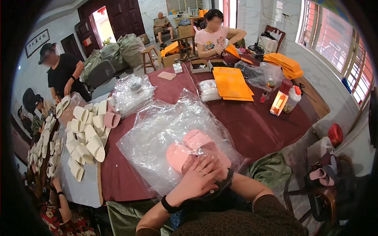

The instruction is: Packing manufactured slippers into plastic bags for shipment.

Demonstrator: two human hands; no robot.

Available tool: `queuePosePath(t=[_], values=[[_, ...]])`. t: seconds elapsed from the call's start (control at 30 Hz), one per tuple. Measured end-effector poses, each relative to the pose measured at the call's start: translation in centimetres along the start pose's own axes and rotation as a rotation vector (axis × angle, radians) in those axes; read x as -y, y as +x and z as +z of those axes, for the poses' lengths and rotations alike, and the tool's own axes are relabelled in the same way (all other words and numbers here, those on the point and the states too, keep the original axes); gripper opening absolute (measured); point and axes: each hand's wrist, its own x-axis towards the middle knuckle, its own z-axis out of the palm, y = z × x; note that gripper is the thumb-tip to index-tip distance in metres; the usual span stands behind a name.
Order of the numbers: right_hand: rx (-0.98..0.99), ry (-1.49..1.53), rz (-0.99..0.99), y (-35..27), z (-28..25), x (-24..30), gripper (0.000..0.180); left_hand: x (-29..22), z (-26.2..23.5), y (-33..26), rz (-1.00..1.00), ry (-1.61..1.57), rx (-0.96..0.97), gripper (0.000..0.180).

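Observation:
A pair of pink slippers [179, 156] lies at the near edge of the table, on a layer of clear plastic bags [157, 129]. Whether the slippers are inside a bag or only on top of one, I cannot tell. My left hand [200, 179] rests over the near end of the slippers, its fingers stretched out and fairly flat. My right hand [221, 177] comes in from the right and crosses beneath the left. Its fingers are mostly hidden there, so any grip cannot be seen. Both my wrists wear dark bands.
Cream slippers [88, 137] are heaped on the left, with a pink slipper [112, 119] beside them. Orange envelopes [232, 82], a lit phone [278, 103] and a red-capped bottle [293, 98] stand toward the right. Across the table a person [212, 37] handles an orange envelope; another [63, 70] holds slippers.

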Motion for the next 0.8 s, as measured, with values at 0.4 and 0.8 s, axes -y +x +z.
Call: queuePosePath(t=[0.4, 0.8], values=[[0.099, -0.096, 0.369, 8.2, 1.2, 2.1, 0.035, -0.6, 0.3, -0.1, 0.180, -0.323, 0.038, 0.035], [-0.113, 0.195, -0.086, 2.1, 3.8, 2.5, 0.038, 3.1, -0.4, -9.2, -0.395, -0.028, -0.502, 0.050]])
